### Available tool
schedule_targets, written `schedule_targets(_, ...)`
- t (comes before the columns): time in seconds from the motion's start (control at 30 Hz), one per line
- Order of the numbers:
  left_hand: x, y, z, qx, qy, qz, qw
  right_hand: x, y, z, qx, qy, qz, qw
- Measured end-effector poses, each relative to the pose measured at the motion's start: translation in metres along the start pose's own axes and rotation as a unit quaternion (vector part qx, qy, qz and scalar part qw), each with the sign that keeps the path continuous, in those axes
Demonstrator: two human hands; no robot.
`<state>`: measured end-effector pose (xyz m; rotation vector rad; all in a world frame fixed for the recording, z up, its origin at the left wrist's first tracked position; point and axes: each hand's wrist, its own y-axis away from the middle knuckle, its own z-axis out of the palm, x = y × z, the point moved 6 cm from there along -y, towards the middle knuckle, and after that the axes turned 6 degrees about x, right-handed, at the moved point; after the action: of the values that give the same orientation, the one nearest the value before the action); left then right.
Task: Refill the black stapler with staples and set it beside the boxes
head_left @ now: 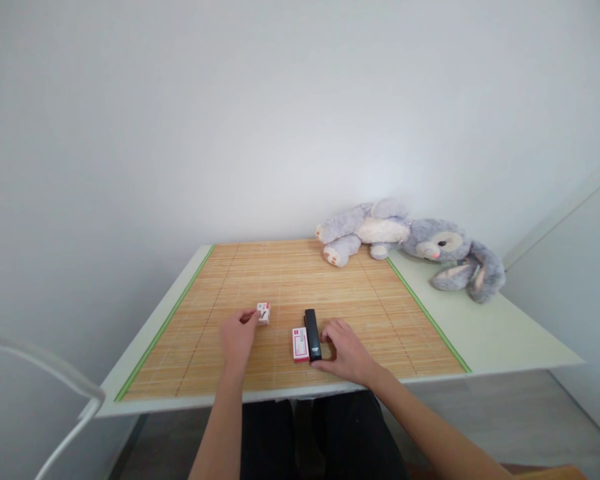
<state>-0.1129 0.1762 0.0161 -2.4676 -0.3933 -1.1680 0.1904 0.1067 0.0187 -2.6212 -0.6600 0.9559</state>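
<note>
The left hand [239, 338] pinches the left edge of a small white cardboard box with red and dark print [264, 314] between thumb and fingertips. The right hand [347, 351] is curved, thumb and forefinger spread with mat showing between them; the thumb tip touches the near end of a long black stapler [312, 335], on the mat near its front edge. The stapler's long axis runs from the person toward the wall, its far end leaning slightly left; pale lettering near the close end is too small to read. Just left of it lies a flat white cardboard box with a pink-red border [300, 345], its long axis nearly parallel to the stapler; it bears a little red logo block and a grey patch, the words illegible. All three stand on a slatted tan bamboo mat with green side edging [280, 273], spread over a pale table [510, 333]. At the back right, a grey plush rabbit [385, 230] lies on its side, feet to the left, head and long ears to the right, against the white wall [260, 120]
</note>
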Motion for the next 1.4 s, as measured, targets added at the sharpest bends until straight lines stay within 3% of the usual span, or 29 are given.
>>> schedule_targets(0.33,0.027,0.017,0.064,-0.137,0.087,-0.011,0.987,-0.001,0.000,0.003,-0.032,0.052,-0.016,0.998)
schedule_targets(0.63,0.041,0.036,0.073,-0.193,0.140,0.015,0.971,-0.003,0.000,0.003,-0.034,0.052,-0.021,0.998)
schedule_targets(1.0,0.041,0.045,0.069,-0.193,0.158,-0.017,0.968,-0.002,0.000,0.004,-0.032,0.063,-0.017,0.997)
schedule_targets(1.13,0.038,0.049,0.069,-0.166,0.190,-0.032,0.967,-0.001,0.000,0.004,-0.027,0.063,-0.012,0.998)
schedule_targets(1.27,0.036,0.070,0.072,-0.113,0.224,-0.057,0.966,-0.002,-0.001,0.006,-0.035,0.077,0.012,0.996)
schedule_targets(1.4,0.039,0.103,0.083,-0.104,0.248,-0.078,0.960,-0.010,-0.005,0.011,-0.062,0.124,0.053,0.989)
